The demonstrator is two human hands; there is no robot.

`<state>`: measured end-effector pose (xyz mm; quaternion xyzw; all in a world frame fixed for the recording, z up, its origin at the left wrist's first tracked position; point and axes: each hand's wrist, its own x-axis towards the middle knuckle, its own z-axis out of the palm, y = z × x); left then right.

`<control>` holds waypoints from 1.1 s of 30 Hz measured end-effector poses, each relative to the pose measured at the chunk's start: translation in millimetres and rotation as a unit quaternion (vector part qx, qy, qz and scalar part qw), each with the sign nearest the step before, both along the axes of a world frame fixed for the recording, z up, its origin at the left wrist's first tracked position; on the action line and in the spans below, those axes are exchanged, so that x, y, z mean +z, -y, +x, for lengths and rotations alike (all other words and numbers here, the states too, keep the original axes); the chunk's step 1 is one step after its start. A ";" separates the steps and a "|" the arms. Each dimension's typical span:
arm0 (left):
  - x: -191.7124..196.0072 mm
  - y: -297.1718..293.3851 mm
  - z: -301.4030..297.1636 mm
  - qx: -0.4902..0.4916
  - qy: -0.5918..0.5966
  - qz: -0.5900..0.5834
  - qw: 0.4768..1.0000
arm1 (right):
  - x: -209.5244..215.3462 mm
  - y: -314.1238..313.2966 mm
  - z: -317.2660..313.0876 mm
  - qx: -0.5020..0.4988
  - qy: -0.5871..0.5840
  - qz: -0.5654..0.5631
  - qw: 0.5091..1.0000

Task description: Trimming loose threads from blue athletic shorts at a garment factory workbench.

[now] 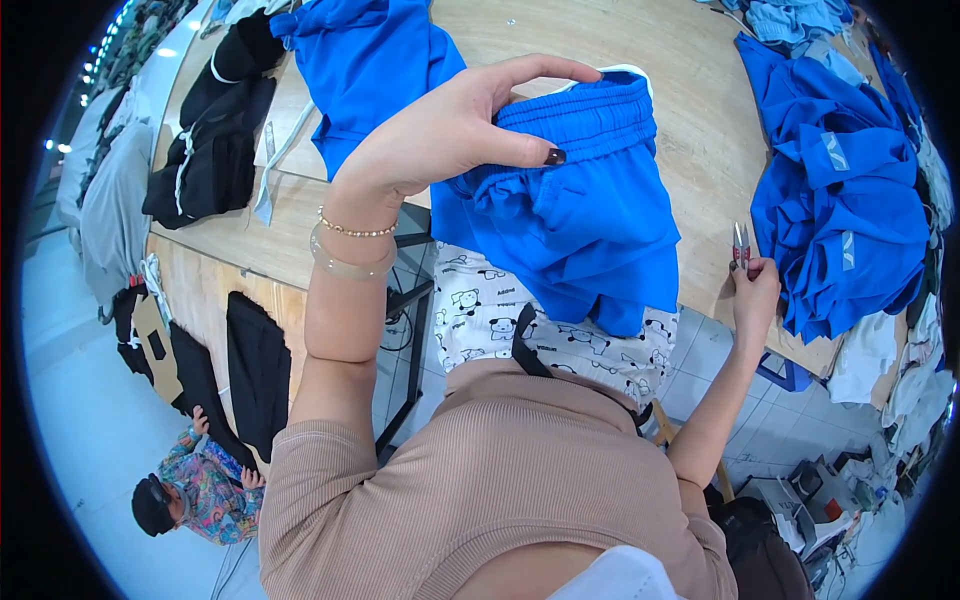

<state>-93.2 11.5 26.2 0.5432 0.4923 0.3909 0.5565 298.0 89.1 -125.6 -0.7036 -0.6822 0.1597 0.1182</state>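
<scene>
My left hand (pixel 445 130) is closed on the gathered elastic waistband of a pair of bright blue shorts (pixel 600 225), thumb on the near side. The shorts hang over the table's near edge, in front of my lap, and a white cord or edging shows at the top of the waistband. Off to the right, my right hand (pixel 757 288) grips small thread snips (pixel 741 246) with silver blades pointing away from me. Just beyond that hand lies a heap of blue garments (pixel 840 215) with pale tags. Another blue garment (pixel 375 70) lies at the far left of the shorts.
Bundles of black cloth (pixel 215 150) tied with white strips lie on the wooden table (pixel 700 130) to the left. A white strip (pixel 285 150) lies near them. Another person (pixel 205 490) is at a lower left table with black pieces (pixel 258 365). Light-coloured garments line the right edge.
</scene>
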 end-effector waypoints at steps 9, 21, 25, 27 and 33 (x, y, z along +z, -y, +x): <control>11.7 3.1 2.4 -0.060 0.002 -0.009 0.998 | 62.5 17.2 -61.8 0.028 -0.541 -0.092 0.835; 17.5 3.2 8.3 -0.046 0.005 0.017 0.999 | 153.3 74.2 -154.7 0.170 -0.608 -0.267 0.728; 15.2 3.4 8.7 -0.041 0.001 0.027 0.999 | 157.4 75.3 -159.4 0.176 -0.580 -0.268 0.749; 15.5 3.6 8.7 -0.041 -0.007 0.030 0.999 | 158.0 76.5 -160.7 0.174 -0.575 -0.271 0.752; 16.5 4.2 8.7 -0.049 -0.034 0.051 0.997 | 159.1 75.5 -163.3 0.161 -0.574 -0.284 0.751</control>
